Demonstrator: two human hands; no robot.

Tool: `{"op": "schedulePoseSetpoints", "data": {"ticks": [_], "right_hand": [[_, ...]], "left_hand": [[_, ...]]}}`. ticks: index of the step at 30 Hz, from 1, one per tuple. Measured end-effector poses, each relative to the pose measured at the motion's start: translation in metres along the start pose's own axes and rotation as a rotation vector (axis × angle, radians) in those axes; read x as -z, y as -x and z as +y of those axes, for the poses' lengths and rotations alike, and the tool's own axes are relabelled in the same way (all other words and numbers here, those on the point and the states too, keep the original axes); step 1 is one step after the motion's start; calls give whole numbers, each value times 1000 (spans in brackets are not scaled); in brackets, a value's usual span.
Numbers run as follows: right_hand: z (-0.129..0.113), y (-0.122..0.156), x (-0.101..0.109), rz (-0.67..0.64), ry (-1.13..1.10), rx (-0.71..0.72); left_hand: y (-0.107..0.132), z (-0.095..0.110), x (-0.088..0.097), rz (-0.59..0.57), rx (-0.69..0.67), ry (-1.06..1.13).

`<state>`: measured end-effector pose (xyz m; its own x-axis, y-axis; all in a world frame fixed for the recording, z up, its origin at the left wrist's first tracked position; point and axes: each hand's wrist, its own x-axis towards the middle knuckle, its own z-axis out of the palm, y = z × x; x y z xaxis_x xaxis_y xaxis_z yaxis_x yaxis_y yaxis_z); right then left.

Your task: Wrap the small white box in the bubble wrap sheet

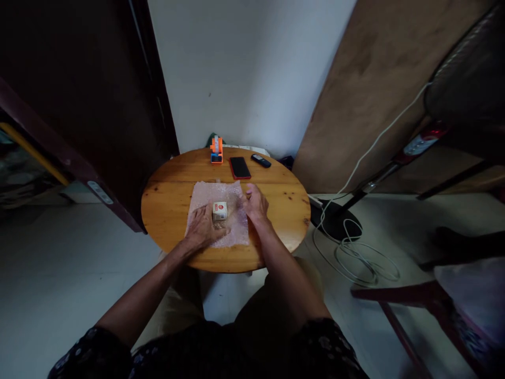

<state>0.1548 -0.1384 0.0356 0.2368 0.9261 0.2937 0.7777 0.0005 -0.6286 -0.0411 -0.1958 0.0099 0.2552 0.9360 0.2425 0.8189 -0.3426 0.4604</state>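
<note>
A sheet of pinkish bubble wrap (236, 229) lies spread on the round wooden table (284, 210). On its middle sits a small white box (220, 211) with a red mark on it. My left hand (202, 227) rests on the wrap with fingers spread, close against the box's left side, its thumb stretched out in front. At the right edge of the sheet, my right hand (256, 202) is closed with curled fingers, pinching the wrap's border. The fingertips are partly hidden by the hand.
Toward the back of the table stand an orange tape dispenser (216, 151), a dark phone with a red edge (240, 168) and a small black keypad phone (261, 160). A wall rises behind. On the floor at right are a coiled pale cable (366, 258) and a fan base (339, 218).
</note>
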Motion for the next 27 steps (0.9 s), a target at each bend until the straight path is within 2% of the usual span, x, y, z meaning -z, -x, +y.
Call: {"op": "schedulePoseSetpoints", "data": {"ticks": [2,5,7,10,13,18,20,24,27], "right_hand": [[-8,0,6,-39,-144,125],[-26,5,10,-343,-287,414],[-36,12,8,-509,-186,521],[-37,24,7,-557,39,484],[-22,32,19,-506,58,403],[15,29,61,-176,90,159],[29,25,72,-106,182,74],[46,24,76,-157,352,-21],[40,39,72,-29,332,33]], "left_hand": [[0,0,-1,1,9,11],[1,0,1,-10,24,21],[1,0,2,-16,39,22],[1,1,2,-15,46,24],[1,1,0,-9,15,41],[2,0,0,-26,-15,41],[1,-1,0,-22,-16,29],[1,-1,0,-23,-10,20],[2,-2,-1,-22,-17,16]]}}
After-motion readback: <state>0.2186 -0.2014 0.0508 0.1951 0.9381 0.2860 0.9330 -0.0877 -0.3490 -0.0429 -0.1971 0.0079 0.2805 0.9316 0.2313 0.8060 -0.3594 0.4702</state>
